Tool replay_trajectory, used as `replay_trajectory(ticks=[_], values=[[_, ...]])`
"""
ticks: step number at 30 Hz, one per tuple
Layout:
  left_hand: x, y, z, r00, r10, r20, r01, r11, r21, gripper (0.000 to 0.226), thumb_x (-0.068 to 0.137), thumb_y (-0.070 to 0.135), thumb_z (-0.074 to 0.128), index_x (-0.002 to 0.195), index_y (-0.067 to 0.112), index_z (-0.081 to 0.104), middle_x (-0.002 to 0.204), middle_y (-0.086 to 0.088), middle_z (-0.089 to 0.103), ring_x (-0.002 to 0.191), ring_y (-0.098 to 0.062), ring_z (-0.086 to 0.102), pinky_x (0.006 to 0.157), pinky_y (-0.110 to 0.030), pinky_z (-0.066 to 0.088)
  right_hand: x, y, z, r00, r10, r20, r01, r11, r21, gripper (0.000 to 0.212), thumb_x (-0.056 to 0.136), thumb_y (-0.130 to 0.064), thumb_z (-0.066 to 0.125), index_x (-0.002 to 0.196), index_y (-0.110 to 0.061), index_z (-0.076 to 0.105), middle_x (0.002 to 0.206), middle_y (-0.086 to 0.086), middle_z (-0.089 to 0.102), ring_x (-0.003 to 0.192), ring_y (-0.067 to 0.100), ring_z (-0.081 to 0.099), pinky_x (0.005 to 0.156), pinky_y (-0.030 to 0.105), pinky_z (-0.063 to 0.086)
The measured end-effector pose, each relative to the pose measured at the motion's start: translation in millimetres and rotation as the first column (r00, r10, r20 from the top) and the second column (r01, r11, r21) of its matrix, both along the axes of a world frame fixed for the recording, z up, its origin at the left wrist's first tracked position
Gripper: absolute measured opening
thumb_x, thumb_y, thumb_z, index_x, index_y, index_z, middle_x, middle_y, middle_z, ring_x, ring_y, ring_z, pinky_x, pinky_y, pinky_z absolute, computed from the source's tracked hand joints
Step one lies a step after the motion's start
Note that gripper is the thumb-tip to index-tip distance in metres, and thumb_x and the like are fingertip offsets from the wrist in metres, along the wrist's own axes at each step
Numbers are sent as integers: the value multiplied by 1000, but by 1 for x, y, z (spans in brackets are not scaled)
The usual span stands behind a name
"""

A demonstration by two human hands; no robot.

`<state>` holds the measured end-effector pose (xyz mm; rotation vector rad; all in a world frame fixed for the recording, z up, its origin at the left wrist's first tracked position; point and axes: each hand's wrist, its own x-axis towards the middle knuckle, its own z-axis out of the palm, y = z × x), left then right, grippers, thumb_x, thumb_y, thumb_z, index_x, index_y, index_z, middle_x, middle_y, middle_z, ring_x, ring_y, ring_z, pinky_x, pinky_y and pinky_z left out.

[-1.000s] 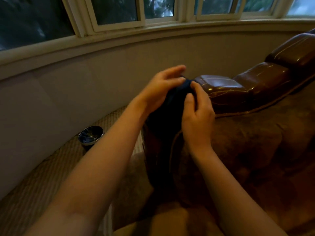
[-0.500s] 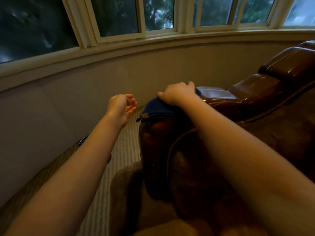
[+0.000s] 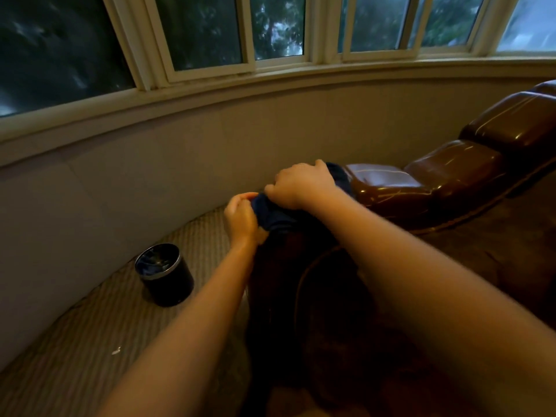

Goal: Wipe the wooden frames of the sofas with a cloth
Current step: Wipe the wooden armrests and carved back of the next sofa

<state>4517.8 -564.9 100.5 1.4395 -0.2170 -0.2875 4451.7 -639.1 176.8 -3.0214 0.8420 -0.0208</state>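
**Both hands on the cloth at the sofa's corner**

A dark blue cloth point(image 3: 272, 213) lies bunched over the near corner of the glossy, reddish-brown wooden frame of the sofa point(image 3: 445, 179), where the top rail turns down into the upright end. The right hand point(image 3: 301, 185) rests on top of the cloth with its fingers curled over it, knuckles up, pressing the fabric against the wood. The left hand point(image 3: 242, 218) comes in from the side and grips the hanging edge of the cloth — thumb and fingers closed round a fold of it, just below and beside the right hand, the two nearly touching.

The polished frame runs away to the right in stepped, rounded sections that catch pale reflections; below it lies the brown, plush upholstery point(image 3: 481, 260) of the sofa, edged with a cord. Both forearms are bare.

On the ribbed beige carpet point(image 3: 90, 341) to the left of the sofa stands a small round dark bin point(image 3: 164, 275) with a metal rim — well apart from the hands. A small pale scrap point(image 3: 116, 351) lies on the carpet nearer the camera. Behind, a curved pale wall point(image 3: 150, 182) rises to a sill under white-framed windows point(image 3: 249, 31) with dim foliage outside.
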Motion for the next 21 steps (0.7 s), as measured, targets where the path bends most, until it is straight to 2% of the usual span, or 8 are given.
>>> replay_trajectory(ticks=[2, 3, 6, 8, 14, 16, 19, 21], values=[[0, 0, -8, 999, 49, 21, -49, 999, 13, 27, 85, -3, 38, 77, 9, 61, 76, -8, 59, 76, -24, 56, 64, -31, 48, 12, -23, 12, 993, -75, -88, 84, 991, 100, 51, 94, -47, 33, 134, -19, 49, 143, 8, 45, 129, 29, 42, 105, 45, 28], [0, -1, -10, 999, 38, 34, -38, 999, 18, 29, 85, -3, 37, 75, 13, 59, 76, -6, 59, 77, -23, 56, 69, -33, 48, 13, -36, 15, 989, -103, -110, 115, 987, 115, 51, 94, -45, 33, 136, -20, 46, 146, 7, 41, 131, 28, 40, 105, 45, 28], [-2, -2, -6, 995, 9, 103, -18, 996, 86, 29, 86, -4, 34, 80, 12, 58, 76, 2, 56, 69, -13, 51, 65, -27, 44, 2, -60, 22, 979, -159, -128, 178, 973, 146, 49, 95, -41, 30, 136, -18, 46, 148, 8, 37, 133, 30, 37, 108, 48, 25], [-2, -2, -6, 994, 30, 103, -41, 994, 102, 30, 85, -3, 33, 80, 13, 57, 77, 2, 58, 68, -13, 51, 63, -28, 43, -4, -60, 23, 979, -157, -132, 178, 969, 170, 48, 96, -42, 28, 133, -17, 48, 145, 10, 41, 129, 31, 40, 105, 48, 25], [8, -3, -12, 978, 135, -157, -151, 984, -94, 30, 79, -5, 32, 71, 15, 52, 74, -8, 59, 80, -27, 57, 77, -41, 50, 5, -22, 15, 992, -87, -90, 97, 989, 114, 57, 93, -50, 34, 134, -13, 47, 141, 14, 45, 125, 33, 45, 98, 42, 33], [9, -2, -13, 975, 134, -176, -156, 980, -122, 30, 82, -6, 31, 73, 15, 51, 73, -7, 57, 77, -25, 55, 74, -38, 48, 12, -12, 14, 991, -52, -122, 60, 996, 62, 57, 92, -50, 34, 135, -15, 47, 141, 12, 45, 126, 30, 45, 99, 41, 33], [12, -1, -13, 972, 150, -183, -183, 967, -176, 31, 83, -9, 32, 73, 13, 51, 70, -7, 53, 69, -23, 52, 57, -27, 44, 27, 11, 4, 984, 28, -177, -41, 997, -71, 55, 91, -52, 34, 131, -18, 51, 137, 8, 51, 125, 26, 47, 96, 38, 33], [15, -1, -14, 962, 177, -206, -218, 957, -193, 32, 83, -10, 32, 72, 12, 52, 69, -7, 52, 68, -22, 51, 52, -24, 42, 37, 27, -9, 974, 82, -209, -111, 985, -132, 51, 92, -51, 33, 125, -19, 56, 132, 6, 55, 122, 25, 50, 92, 38, 32]])
